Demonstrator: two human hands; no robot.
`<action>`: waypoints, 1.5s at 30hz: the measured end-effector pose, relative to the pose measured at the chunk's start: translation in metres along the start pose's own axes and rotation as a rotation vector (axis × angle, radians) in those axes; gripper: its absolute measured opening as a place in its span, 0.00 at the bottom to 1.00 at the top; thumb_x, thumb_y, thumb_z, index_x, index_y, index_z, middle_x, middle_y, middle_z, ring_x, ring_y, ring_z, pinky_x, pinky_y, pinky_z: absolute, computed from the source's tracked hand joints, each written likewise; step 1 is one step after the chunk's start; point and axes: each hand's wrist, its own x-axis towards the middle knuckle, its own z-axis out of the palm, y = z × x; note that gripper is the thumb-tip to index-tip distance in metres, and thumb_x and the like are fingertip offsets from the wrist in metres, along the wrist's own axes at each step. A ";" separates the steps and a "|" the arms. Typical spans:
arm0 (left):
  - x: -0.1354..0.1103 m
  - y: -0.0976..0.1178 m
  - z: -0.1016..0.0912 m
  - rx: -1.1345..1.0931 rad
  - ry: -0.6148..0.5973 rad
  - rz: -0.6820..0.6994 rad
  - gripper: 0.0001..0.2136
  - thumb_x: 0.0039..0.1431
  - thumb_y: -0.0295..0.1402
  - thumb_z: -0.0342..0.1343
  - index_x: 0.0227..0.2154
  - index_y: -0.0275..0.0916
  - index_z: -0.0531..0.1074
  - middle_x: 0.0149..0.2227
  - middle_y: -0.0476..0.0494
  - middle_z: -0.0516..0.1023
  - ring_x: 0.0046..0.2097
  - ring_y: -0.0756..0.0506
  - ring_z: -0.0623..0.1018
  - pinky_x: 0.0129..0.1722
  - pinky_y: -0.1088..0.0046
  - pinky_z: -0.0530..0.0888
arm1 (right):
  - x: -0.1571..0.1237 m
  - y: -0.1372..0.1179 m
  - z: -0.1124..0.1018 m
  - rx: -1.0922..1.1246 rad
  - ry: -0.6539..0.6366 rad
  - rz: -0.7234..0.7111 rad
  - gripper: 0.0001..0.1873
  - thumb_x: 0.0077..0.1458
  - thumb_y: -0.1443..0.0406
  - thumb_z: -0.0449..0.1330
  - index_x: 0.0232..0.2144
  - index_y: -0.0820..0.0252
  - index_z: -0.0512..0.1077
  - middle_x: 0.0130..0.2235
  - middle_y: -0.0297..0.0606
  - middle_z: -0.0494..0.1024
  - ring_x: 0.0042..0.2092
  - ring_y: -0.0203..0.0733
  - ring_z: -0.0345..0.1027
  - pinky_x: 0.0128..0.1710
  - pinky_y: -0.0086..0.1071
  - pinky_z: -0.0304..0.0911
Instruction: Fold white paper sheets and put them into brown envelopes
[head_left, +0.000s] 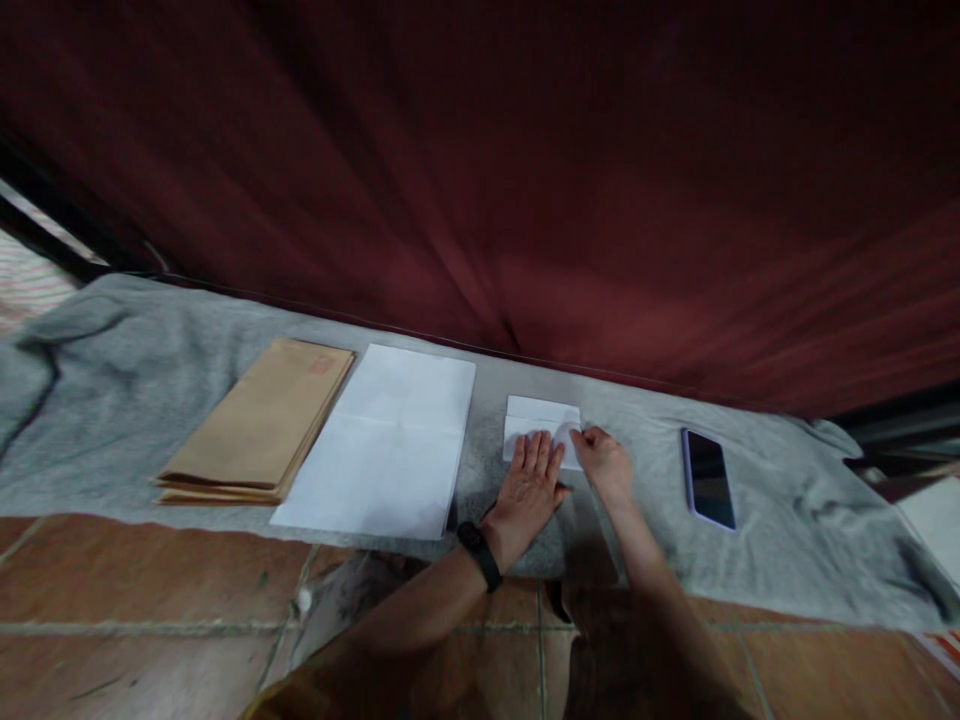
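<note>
A small folded white paper (542, 408) lies on the grey cloth in front of me. My left hand (529, 490) is spread flat, its fingertips resting on the lower part of the sheet, and a black band circles that wrist. At the paper's right edge, my right hand (606, 462) is closed with thumb and fingers on the corner. A crease runs across the sheet near its far edge. The hands cover part of the near edge.
Left of my hands is a stack of larger white sheets (390, 440), beside brown paper envelopes (251, 420). A phone (709, 480) in a purple case lies to the right. The grey cloth (645, 540) ends above a tiled floor (150, 590); a dark red curtain (480, 200) hangs behind.
</note>
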 end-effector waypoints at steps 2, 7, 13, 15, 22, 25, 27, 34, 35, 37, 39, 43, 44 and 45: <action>0.000 0.000 -0.002 0.000 0.003 -0.004 0.34 0.68 0.48 0.50 0.68 0.29 0.56 0.70 0.24 0.57 0.71 0.32 0.58 0.69 0.47 0.55 | 0.001 0.000 0.000 0.000 -0.001 0.000 0.22 0.67 0.49 0.50 0.43 0.54 0.78 0.41 0.41 0.84 0.44 0.45 0.78 0.39 0.31 0.64; 0.002 0.000 -0.007 -0.017 -0.010 -0.017 0.34 0.68 0.50 0.50 0.67 0.30 0.58 0.70 0.24 0.57 0.71 0.32 0.58 0.69 0.47 0.54 | 0.001 -0.001 0.000 0.012 0.006 -0.003 0.21 0.68 0.50 0.50 0.43 0.54 0.78 0.42 0.41 0.84 0.44 0.43 0.78 0.38 0.30 0.63; 0.003 0.001 -0.009 -0.008 -0.017 -0.021 0.34 0.68 0.50 0.50 0.67 0.30 0.59 0.70 0.25 0.58 0.71 0.32 0.58 0.69 0.46 0.54 | 0.001 -0.004 -0.001 -0.002 0.005 0.019 0.22 0.68 0.50 0.50 0.43 0.55 0.78 0.42 0.42 0.84 0.45 0.45 0.78 0.39 0.31 0.63; 0.004 0.001 -0.009 -0.009 -0.019 -0.022 0.34 0.67 0.50 0.50 0.67 0.29 0.59 0.70 0.26 0.58 0.71 0.33 0.58 0.70 0.47 0.53 | 0.001 -0.004 -0.002 -0.004 0.009 0.019 0.21 0.68 0.50 0.51 0.44 0.55 0.78 0.41 0.42 0.84 0.45 0.45 0.78 0.39 0.31 0.63; 0.008 0.000 -0.006 -0.029 -0.042 -0.003 0.35 0.67 0.51 0.49 0.67 0.29 0.58 0.71 0.28 0.57 0.71 0.35 0.58 0.70 0.47 0.52 | 0.001 -0.006 -0.001 0.015 0.027 0.012 0.21 0.68 0.51 0.50 0.43 0.55 0.78 0.41 0.41 0.83 0.45 0.44 0.77 0.39 0.30 0.63; 0.009 -0.001 -0.003 -0.048 -0.029 -0.010 0.35 0.67 0.51 0.50 0.67 0.29 0.58 0.71 0.28 0.57 0.71 0.34 0.58 0.70 0.48 0.54 | 0.001 -0.008 -0.001 0.021 0.025 0.022 0.21 0.68 0.51 0.50 0.42 0.55 0.78 0.41 0.41 0.83 0.44 0.44 0.77 0.38 0.30 0.63; 0.008 -0.002 -0.002 -0.066 -0.013 -0.015 0.35 0.67 0.51 0.51 0.67 0.29 0.58 0.70 0.29 0.57 0.71 0.34 0.58 0.70 0.48 0.55 | 0.001 -0.008 -0.002 0.030 0.030 0.021 0.20 0.68 0.51 0.51 0.41 0.55 0.78 0.41 0.41 0.83 0.44 0.43 0.77 0.38 0.30 0.62; 0.010 -0.008 0.000 -0.120 0.047 -0.064 0.32 0.69 0.50 0.46 0.68 0.33 0.58 0.71 0.33 0.58 0.72 0.36 0.57 0.70 0.50 0.56 | 0.002 -0.014 -0.002 0.046 0.036 0.038 0.20 0.69 0.51 0.51 0.42 0.54 0.77 0.41 0.41 0.83 0.44 0.43 0.78 0.40 0.29 0.63; 0.011 -0.010 0.000 -0.114 0.051 -0.073 0.32 0.69 0.49 0.46 0.68 0.34 0.58 0.71 0.33 0.58 0.72 0.36 0.56 0.70 0.50 0.56 | 0.002 -0.015 -0.002 0.046 0.042 0.043 0.20 0.69 0.51 0.51 0.43 0.54 0.77 0.41 0.41 0.83 0.44 0.43 0.78 0.40 0.30 0.63; 0.012 -0.013 0.001 -0.100 0.058 -0.086 0.31 0.69 0.48 0.47 0.68 0.35 0.57 0.71 0.33 0.58 0.72 0.36 0.56 0.70 0.48 0.55 | 0.003 -0.016 -0.001 0.044 0.053 0.052 0.20 0.69 0.51 0.50 0.43 0.54 0.77 0.41 0.42 0.83 0.45 0.44 0.78 0.40 0.30 0.64; 0.013 -0.017 0.000 -0.091 0.060 -0.101 0.30 0.69 0.46 0.47 0.68 0.37 0.58 0.71 0.33 0.58 0.72 0.35 0.56 0.70 0.46 0.55 | 0.003 -0.017 0.000 0.038 0.061 0.056 0.20 0.69 0.51 0.50 0.43 0.55 0.77 0.41 0.42 0.83 0.45 0.45 0.78 0.40 0.31 0.64; 0.013 -0.024 -0.003 -0.072 0.041 -0.164 0.27 0.70 0.44 0.46 0.67 0.38 0.61 0.70 0.35 0.60 0.71 0.35 0.59 0.69 0.45 0.56 | 0.002 -0.019 0.000 0.046 0.071 0.059 0.18 0.70 0.53 0.51 0.44 0.55 0.76 0.42 0.43 0.83 0.45 0.44 0.79 0.42 0.31 0.65; 0.013 -0.025 -0.005 -0.064 0.034 -0.178 0.26 0.71 0.44 0.45 0.67 0.38 0.61 0.70 0.35 0.60 0.71 0.35 0.59 0.69 0.44 0.56 | 0.002 -0.019 0.000 0.048 0.073 0.063 0.18 0.70 0.53 0.51 0.44 0.55 0.76 0.42 0.43 0.83 0.45 0.44 0.79 0.42 0.31 0.66; 0.014 -0.026 -0.006 -0.055 0.027 -0.191 0.26 0.71 0.42 0.44 0.67 0.38 0.61 0.70 0.35 0.60 0.71 0.35 0.59 0.69 0.44 0.56 | 0.002 -0.020 0.000 0.048 0.079 0.066 0.18 0.70 0.53 0.51 0.44 0.55 0.76 0.42 0.44 0.83 0.45 0.45 0.79 0.42 0.31 0.66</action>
